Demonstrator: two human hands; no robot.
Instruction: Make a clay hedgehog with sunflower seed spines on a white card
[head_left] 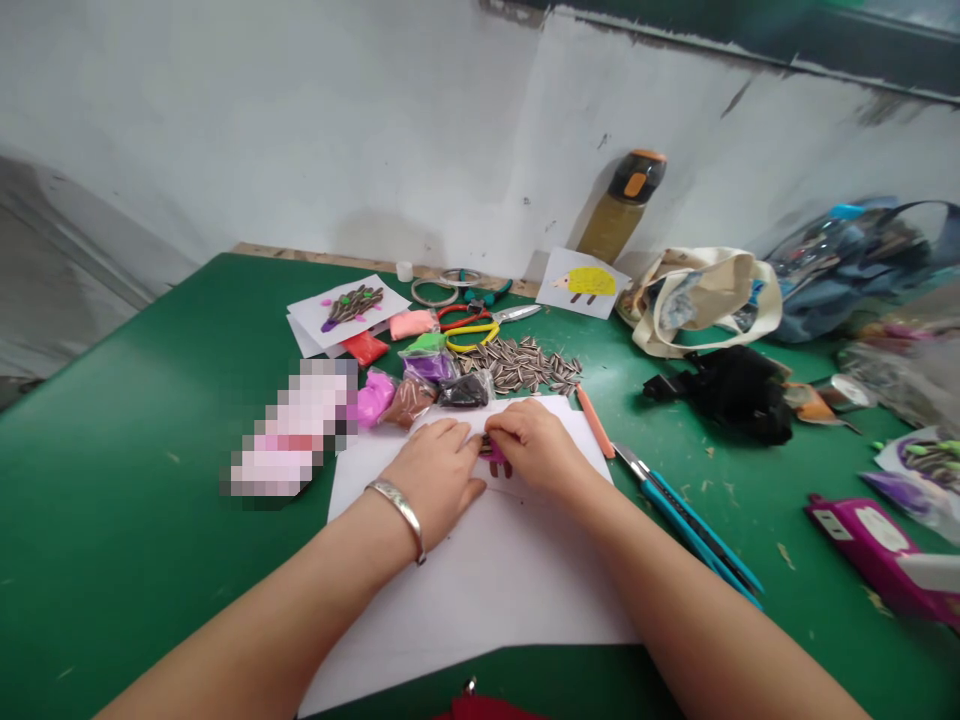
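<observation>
White paper lies on the green table, with a small pink clay shape near its top that has brown legs and some striped seeds on it. My left hand, a silver bangle at its wrist, rests on the paper with its fingertips at the left side of the shape. My right hand is closed in a pinch at the top right of the shape; what sits between its fingertips is too small to make out. Just beyond my hands is a pile of striped seeds.
Bagged coloured clay, scissors and pliers lie behind the paper. At the right are a blue cutter, a black cloth item, a tote bag and a magenta object. A bottle leans on the wall.
</observation>
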